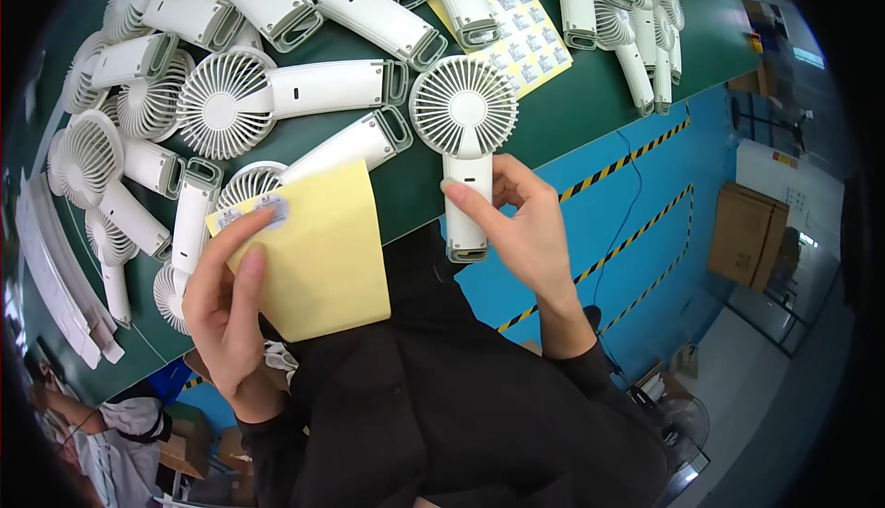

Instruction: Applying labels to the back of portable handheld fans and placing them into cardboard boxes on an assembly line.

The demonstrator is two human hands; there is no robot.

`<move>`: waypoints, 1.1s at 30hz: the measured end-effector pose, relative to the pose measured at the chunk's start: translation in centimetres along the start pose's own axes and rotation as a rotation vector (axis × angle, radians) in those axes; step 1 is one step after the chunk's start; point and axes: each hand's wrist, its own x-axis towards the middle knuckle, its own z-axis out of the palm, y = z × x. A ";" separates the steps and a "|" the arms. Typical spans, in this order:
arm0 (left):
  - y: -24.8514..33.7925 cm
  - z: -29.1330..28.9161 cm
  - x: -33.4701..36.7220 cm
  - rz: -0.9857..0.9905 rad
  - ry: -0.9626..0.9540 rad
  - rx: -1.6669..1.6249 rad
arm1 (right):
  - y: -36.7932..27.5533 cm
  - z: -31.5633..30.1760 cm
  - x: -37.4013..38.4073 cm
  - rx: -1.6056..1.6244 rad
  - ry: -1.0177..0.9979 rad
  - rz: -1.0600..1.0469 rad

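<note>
My right hand [533, 236] grips the handle of a white handheld fan [470, 130], its round grille pointing away from me. The thumb lies across the front of the handle, and the other fingers are mostly hidden behind it. My left hand [226, 328] is closed on a yellow sticker backing sheet [327, 259], which bends toward me over my lap. A round pale sticker [274, 210] with small print sits near the sheet's upper left corner, beside my index fingertip. Part of another printed sticker shows at that corner.
Many white handheld fans [327, 87] lie heaped on the green table [415, 196], with another group at its far right. A second yellow sticker sheet [544, 52] lies among them. White papers [64, 277] line the left edge. Another person's arm [74, 408] shows at lower left.
</note>
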 end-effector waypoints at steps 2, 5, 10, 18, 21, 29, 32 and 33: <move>-0.1 0.1 -0.1 0.033 0.060 0.109 | 0.1 -0.4 -0.1 0.074 0.027 -0.048; 0.3 -0.6 0.0 0.088 0.058 0.199 | 0.2 -2.1 -0.3 0.538 -0.098 0.119; 0.5 -1.0 -0.2 0.077 0.095 0.234 | 0.4 -3.2 -1.0 0.662 -0.121 0.119; -0.4 -2.9 -0.3 0.080 -0.009 0.243 | -0.3 -3.1 -1.1 0.668 -0.133 0.081; 0.1 -1.7 -0.3 0.110 -0.017 0.110 | -1.1 -2.2 -1.2 0.688 -0.189 0.008; 2.3 5.1 1.8 -0.084 -0.273 -0.634 | -5.0 3.9 -3.7 0.621 -0.401 -0.159; 2.1 5.4 2.3 -0.229 -0.296 -0.738 | -4.6 5.1 -4.0 0.607 -0.334 -0.172; 2.1 5.2 2.6 -0.328 -0.357 -0.788 | -4.7 5.4 -4.1 0.542 -0.280 -0.170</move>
